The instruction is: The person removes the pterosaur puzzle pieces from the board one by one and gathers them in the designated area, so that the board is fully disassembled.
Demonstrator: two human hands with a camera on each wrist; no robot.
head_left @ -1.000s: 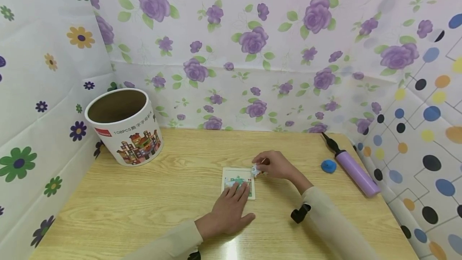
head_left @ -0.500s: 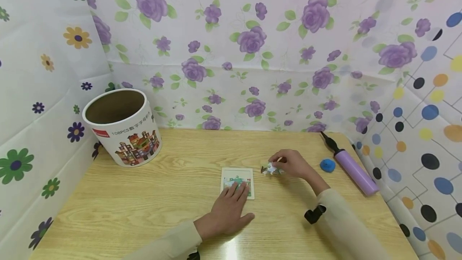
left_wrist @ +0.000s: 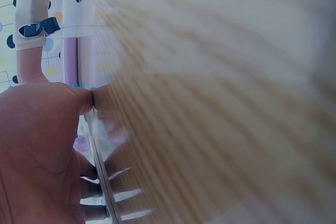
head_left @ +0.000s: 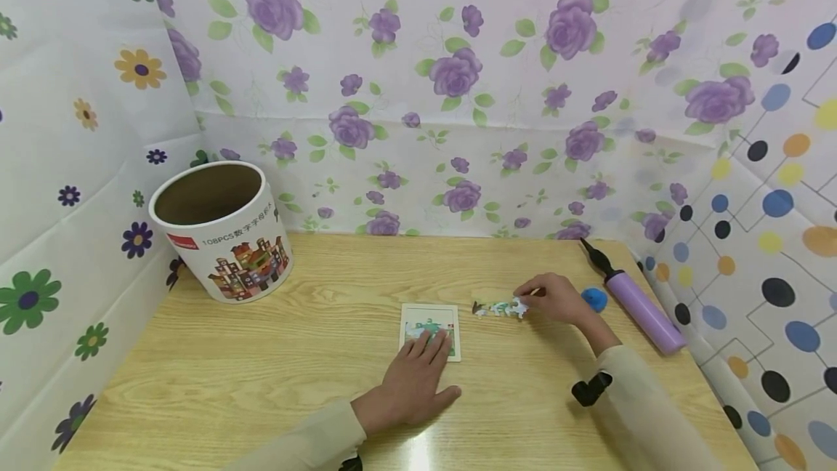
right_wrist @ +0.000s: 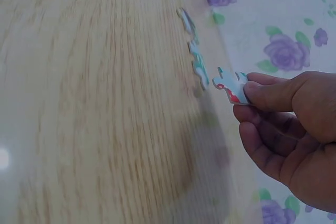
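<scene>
A small square jigsaw puzzle tray (head_left: 408,311) with a cream border and a green picture lies mid-table. My left hand (head_left: 413,384) rests on its lower part with straight fingers, covering some of the picture; the left wrist view shows that palm (left_wrist: 39,145) beside the tray's thin edge. To the right, my right hand (head_left: 559,300) pinches a jigsaw piece (right_wrist: 231,86), pale blue with a red patch, between thumb and fingers. A short row of loose jigsaw pieces (head_left: 492,308) lies between the tray and the right hand; the right wrist view shows these pieces (right_wrist: 197,59) flat on the wood.
A large white printed bucket (head_left: 225,238) stands at the back left. Near the right edge lie a purple hand pump (head_left: 647,312) with a black nozzle and a small blue object (head_left: 593,299). Flowered and dotted cloth (head_left: 458,129) walls the table on three sides.
My right hand has moved right from the tray's upper corner, along the loose pieces to their right end, with a jigsaw piece in its fingers. The left hand stays on the tray.
</scene>
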